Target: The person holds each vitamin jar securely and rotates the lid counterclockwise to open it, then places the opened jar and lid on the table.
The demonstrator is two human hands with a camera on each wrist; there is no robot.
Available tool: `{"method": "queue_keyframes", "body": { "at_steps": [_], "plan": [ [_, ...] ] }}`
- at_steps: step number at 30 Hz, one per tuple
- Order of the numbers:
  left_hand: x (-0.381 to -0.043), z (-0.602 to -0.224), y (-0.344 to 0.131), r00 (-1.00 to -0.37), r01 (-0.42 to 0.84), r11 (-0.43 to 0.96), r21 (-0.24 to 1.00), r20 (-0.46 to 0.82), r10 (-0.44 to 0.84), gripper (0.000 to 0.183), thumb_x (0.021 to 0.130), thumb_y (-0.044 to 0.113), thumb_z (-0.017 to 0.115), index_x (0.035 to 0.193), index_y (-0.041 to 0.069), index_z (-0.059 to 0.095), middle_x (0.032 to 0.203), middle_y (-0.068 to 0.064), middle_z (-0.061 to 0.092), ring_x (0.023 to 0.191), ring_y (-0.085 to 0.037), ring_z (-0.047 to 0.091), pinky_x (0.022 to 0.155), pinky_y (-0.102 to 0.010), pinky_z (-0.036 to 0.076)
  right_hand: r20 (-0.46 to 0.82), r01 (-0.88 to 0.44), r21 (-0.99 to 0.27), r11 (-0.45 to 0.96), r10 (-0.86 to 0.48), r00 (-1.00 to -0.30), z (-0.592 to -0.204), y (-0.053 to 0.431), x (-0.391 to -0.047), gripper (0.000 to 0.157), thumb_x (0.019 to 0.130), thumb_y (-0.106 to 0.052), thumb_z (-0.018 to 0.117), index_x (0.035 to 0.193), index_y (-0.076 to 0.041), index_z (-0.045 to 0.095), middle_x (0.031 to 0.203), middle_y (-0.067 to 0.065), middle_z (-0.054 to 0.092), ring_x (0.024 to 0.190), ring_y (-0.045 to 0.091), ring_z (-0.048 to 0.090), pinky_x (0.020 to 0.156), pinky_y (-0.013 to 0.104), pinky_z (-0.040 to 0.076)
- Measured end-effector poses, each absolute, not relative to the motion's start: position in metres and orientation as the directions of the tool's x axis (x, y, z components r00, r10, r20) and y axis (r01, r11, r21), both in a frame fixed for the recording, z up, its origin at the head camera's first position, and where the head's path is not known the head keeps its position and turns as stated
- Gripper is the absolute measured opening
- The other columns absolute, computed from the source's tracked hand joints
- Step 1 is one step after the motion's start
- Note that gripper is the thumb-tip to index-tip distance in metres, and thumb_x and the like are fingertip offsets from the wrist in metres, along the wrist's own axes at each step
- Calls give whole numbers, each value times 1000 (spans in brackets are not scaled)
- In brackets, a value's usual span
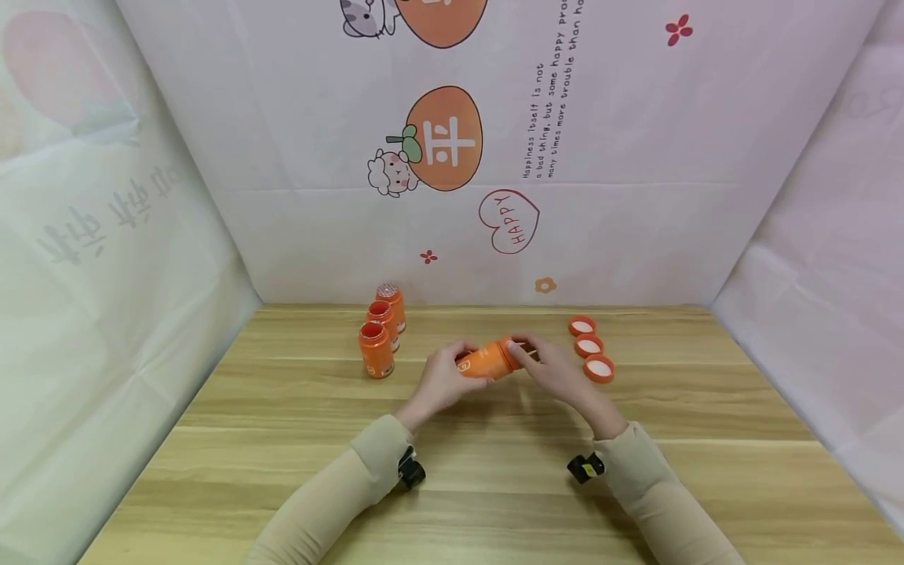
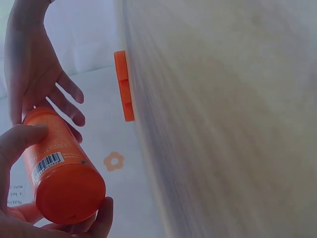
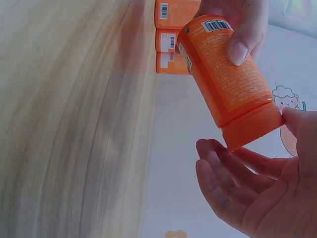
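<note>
An orange bottle with a barcode label is held tilted above the table between both hands. My left hand grips its body near the base, the thumb lying along its side in the left wrist view. At the other end is the orange cap, fitted on the bottle. My right hand has its thumb at the cap's edge and its forefinger on the far side. The other right fingers spread loosely beneath the cap in the right wrist view.
Three orange bottles without caps stand in a row at the left back, the nearest bottle showing its round mouth. To the right, three orange caps with white insides, including the near cap, lie in a row. A printed white cloth hangs behind the wooden table.
</note>
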State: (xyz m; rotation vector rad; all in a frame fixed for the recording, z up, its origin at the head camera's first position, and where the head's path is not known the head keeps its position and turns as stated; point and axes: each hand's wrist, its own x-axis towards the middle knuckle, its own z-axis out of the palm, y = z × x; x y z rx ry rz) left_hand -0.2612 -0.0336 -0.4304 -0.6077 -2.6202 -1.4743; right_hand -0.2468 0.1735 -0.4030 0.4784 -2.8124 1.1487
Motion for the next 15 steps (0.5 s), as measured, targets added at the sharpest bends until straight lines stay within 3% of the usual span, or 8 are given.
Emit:
{"method": "queue_keyframes", "body": {
  "at_steps": [8, 15],
  "plan": [
    [-254, -430, -37, -913, 388, 462, 798, 262, 314, 48, 69, 32, 84, 110, 15, 64, 104, 1, 66, 89, -13, 58, 78, -31, 48, 137, -286, -702, 653, -270, -953, -402, 167, -245, 51, 97, -48, 44, 124, -7, 56, 110, 13, 64, 87, 20, 62, 66, 27, 53],
    [-247, -428, -42, -916, 376, 465, 802, 243, 320, 49, 69, 32, 84, 111, 15, 65, 106, 0, 66, 91, -14, 58, 80, -33, 48, 133, -296, -714, 634, -293, -947, -403, 163, -244, 47, 96, -48, 46, 118, -9, 60, 98, 8, 65, 77, 15, 60, 63, 27, 52]
  ]
}}
